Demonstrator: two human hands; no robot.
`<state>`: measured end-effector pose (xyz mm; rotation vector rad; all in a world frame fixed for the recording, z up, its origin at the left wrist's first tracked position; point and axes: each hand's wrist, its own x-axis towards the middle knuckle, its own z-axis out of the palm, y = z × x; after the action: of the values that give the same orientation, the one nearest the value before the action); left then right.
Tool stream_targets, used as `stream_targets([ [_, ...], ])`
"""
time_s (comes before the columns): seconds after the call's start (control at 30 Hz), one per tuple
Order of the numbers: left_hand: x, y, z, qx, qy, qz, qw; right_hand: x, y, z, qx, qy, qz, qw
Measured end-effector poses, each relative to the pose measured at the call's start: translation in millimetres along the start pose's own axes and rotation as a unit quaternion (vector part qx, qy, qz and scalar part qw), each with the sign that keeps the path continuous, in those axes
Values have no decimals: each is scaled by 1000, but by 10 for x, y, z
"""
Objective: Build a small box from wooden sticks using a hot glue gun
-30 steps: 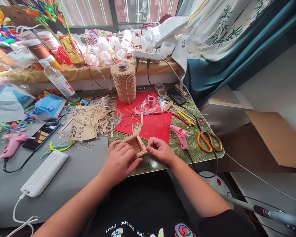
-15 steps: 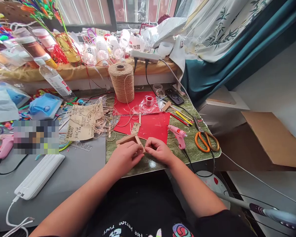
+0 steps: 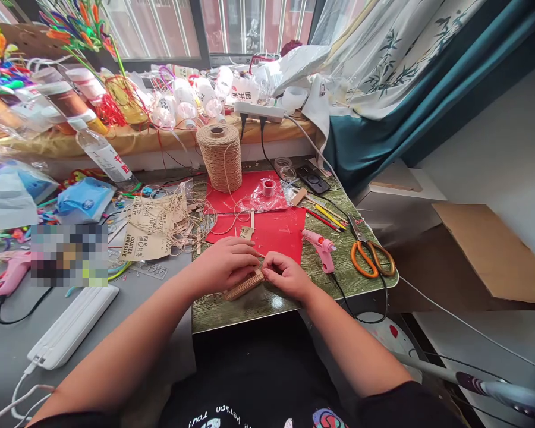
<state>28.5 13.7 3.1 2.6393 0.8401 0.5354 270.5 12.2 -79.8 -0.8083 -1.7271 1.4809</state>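
Observation:
A small box frame [image 3: 244, 288], its side ribbed as if wrapped in twine, is held low over the front of the green wood-patterned table. My left hand [image 3: 229, 264] grips it from above, fingers curled over its top and covering much of it. At the frame's right corner my right hand [image 3: 288, 276] is closed in a pinch; what lies between thumb and finger is too small to make out. Behind my hands are red sheets [image 3: 276, 235] with a small paper label [image 3: 246, 233]. A big spool of jute twine [image 3: 219, 159] stands farther back, a loose strand running down from it.
To the right lie a pink glue gun [image 3: 321, 251] with a cable, orange-handled scissors [image 3: 370, 257], pencils [image 3: 327, 219] and a black phone [image 3: 312, 178]. Sandpaper [image 3: 149, 232] and tangled twine sit left, near a white power strip [image 3: 74, 327]. Bottles crowd the back ledge.
The box frame has turned and tipped, so its ribbed side now faces me. My left hand has shifted up and over it; my right hand stays pinched at its right corner.

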Motion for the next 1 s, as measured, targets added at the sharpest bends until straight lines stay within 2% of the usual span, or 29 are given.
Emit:
stream_targets([
  [0.07,12,-79,26,-26,-13,7,1000,2,8,-2,-7,2,-4,1000],
  [0.13,-2,-115,66,-51,-1,-6,999,7,12,-8,-19,8,-17,1000],
  [0.23,-42,-107,106,-86,21,-26,996,17,8,-14,-37,20,-33,999],
  [0.33,-71,-55,93,-99,21,-42,994,21,4,-4,-50,40,-42,997],
  [0.63,-261,84,-71,-65,-55,-55,995,30,54,34,-62,69,-39,995],
  [0.83,-392,174,-43,-35,-72,-81,994,43,70,30,-62,64,-37,995],
  [1.0,-350,168,-38,-9,-86,-64,994,61,87,24,-58,57,-35,996],
])
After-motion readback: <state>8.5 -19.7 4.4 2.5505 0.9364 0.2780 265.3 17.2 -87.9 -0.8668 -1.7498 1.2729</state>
